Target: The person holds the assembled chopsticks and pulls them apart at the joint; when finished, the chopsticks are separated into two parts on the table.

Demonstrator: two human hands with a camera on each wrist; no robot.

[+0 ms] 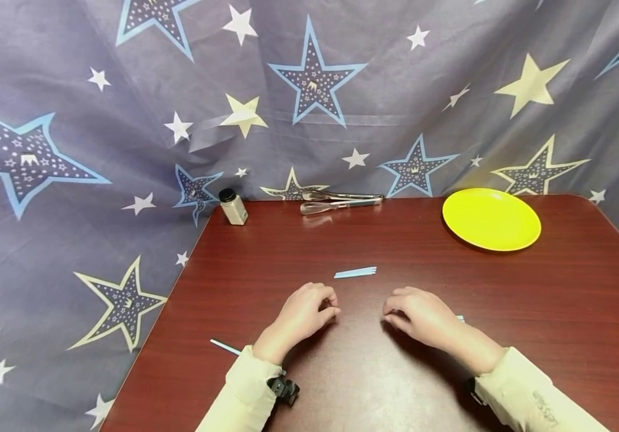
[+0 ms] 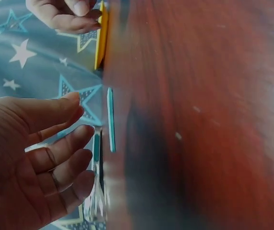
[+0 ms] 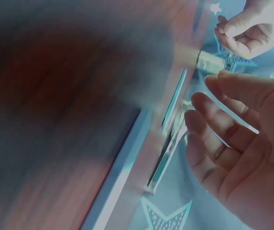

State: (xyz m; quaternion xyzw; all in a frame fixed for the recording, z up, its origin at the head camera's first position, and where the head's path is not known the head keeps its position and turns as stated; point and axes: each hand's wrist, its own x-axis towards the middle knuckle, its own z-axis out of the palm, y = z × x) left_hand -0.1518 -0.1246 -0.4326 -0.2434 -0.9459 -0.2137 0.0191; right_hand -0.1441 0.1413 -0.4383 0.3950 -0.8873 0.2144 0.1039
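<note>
A thin light-blue strip [image 1: 225, 346] lies on the dark red wooden table [image 1: 558, 312] at far left, beside the left sleeve. The left hand [image 1: 304, 315] rests on the table, fingers loosely curled, holding nothing. Just beyond the two hands lies a flat pale-blue paper strip [image 1: 355, 272], apart from both. The right hand [image 1: 419, 315] rests likewise, relaxed and empty. Along the far edge stand a small black-capped jar [image 1: 233, 206], metal tongs [image 1: 338, 201] and a round yellow plate [image 1: 491, 219].

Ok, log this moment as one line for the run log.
left hand: loosely curled, holds nothing | right hand: same | blue strip: on table beyond both hands | yellow plate: far right
</note>
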